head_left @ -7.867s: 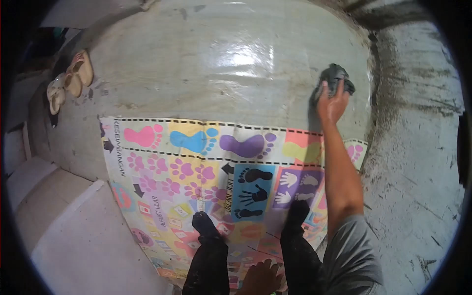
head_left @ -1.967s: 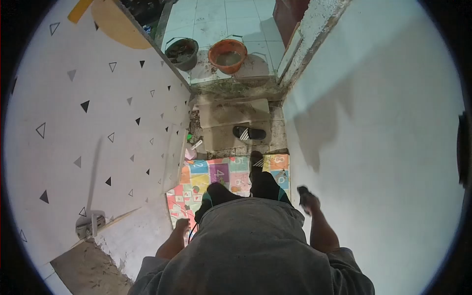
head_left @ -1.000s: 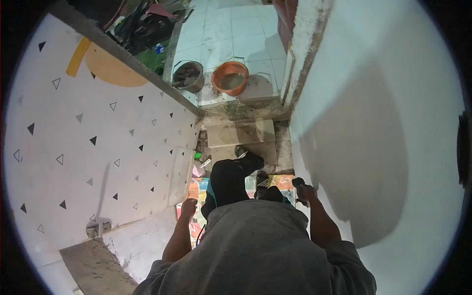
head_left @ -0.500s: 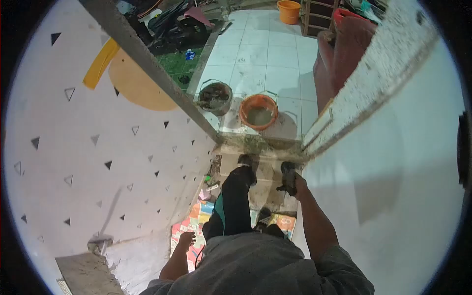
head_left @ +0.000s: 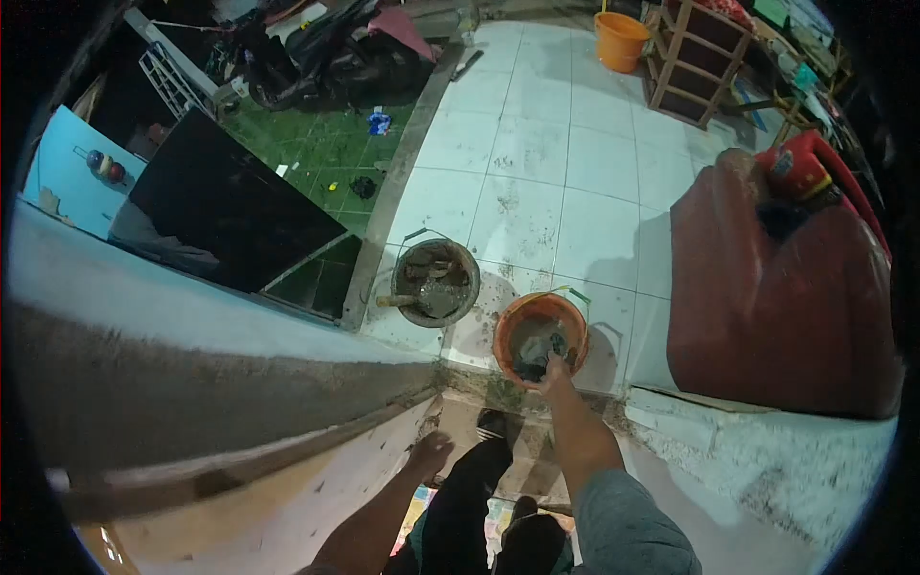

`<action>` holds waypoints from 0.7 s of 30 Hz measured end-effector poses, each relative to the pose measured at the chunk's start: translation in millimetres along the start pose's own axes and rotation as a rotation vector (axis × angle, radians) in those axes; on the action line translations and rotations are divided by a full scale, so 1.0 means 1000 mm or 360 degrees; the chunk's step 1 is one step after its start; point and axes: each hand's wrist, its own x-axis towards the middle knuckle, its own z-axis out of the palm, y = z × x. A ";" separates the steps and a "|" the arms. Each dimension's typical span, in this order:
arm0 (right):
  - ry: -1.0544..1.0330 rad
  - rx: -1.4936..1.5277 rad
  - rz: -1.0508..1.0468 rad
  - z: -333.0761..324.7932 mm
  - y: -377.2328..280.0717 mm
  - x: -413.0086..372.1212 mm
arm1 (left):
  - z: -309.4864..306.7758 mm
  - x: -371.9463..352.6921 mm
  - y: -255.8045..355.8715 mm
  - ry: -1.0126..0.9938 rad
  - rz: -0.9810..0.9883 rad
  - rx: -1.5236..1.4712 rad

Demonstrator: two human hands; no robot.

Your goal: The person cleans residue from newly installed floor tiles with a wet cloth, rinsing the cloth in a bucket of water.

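Note:
My right hand [head_left: 554, 372] reaches over the near rim of an orange bucket [head_left: 500, 337] that holds murky grey water. Its fingers are closed on a dark, limp-looking object [head_left: 558, 343], whose kind I cannot make out; part of it is at the water. My left hand [head_left: 433, 454] hangs by my left leg, fingers loosely bent, with nothing visible in it. Left of the orange bucket stands a dark bucket [head_left: 473, 287] of wet grey mortar. A wooden-looking handle [head_left: 395, 301] sticks out over its left rim.
A rough raised doorway sill [head_left: 489, 385] lies before my feet. White floor tiles [head_left: 537, 158] stretch beyond. A red-brown sofa [head_left: 767, 326] stands right, a second orange bucket [head_left: 619, 46] and wooden rack [head_left: 692, 59] at the back. A motorbike [head_left: 335, 57] is parked at far left.
I have bent forward and come closer to the doorway. My right hand has moved from beside my leg into the orange bucket, carrying the dark object. My left hand has swung forward.

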 end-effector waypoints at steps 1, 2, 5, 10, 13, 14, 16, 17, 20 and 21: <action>0.0105 -0.0062 -0.0007 0.008 -0.005 0.016 | -0.006 0.021 0.033 0.0010 0.0146 0.0202; 0.0207 -0.0119 -0.0014 0.014 -0.008 0.029 | -0.010 0.049 0.058 0.0013 0.0205 0.0231; 0.0363 -0.0492 -0.0108 0.033 -0.016 0.042 | -0.014 0.140 0.114 0.0010 0.0245 0.0215; 0.0497 -0.1326 -0.0819 0.031 -0.059 0.060 | -0.042 0.270 0.176 0.0117 0.0447 0.0563; 0.0829 -0.1872 -0.1079 0.042 -0.113 0.054 | -0.071 0.361 0.181 0.0325 0.0462 0.0994; 0.0984 -0.2034 -0.1184 0.038 -0.127 0.068 | -0.098 0.377 0.197 0.0350 0.0579 0.0893; 0.0897 -0.2139 -0.1393 0.029 -0.147 0.104 | -0.126 0.428 0.183 0.0892 0.0902 0.0827; 0.0877 -0.2275 -0.1456 0.025 -0.152 0.117 | -0.132 0.463 0.163 0.1125 0.1036 0.1027; 0.0666 -0.2405 -0.1522 0.012 -0.160 0.145 | -0.182 0.560 0.127 0.0657 0.0231 0.2054; 0.0641 -0.2502 -0.1571 0.013 -0.153 0.142 | -0.207 0.525 0.175 0.0789 0.0368 0.1517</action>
